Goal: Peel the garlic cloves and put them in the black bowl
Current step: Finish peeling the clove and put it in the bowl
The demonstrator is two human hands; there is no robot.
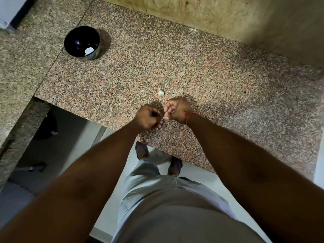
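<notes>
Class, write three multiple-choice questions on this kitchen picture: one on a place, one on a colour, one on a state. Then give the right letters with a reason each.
1. Where is the bowl on the counter?
A. far left
B. beside the right hand
C. on the floor

2. What colour is the thread on the right wrist?
A. blue
B. red
C. green

3. How are the left hand and right hand held?
A. flat on the counter
B. fingers curled, close together
C. hanging down

Answers:
1 A, it stands far left, away from both hands.
2 B, a red loop shows at the wrist.
3 B, both are curled above the counter edge, near a garlic clove.
</notes>
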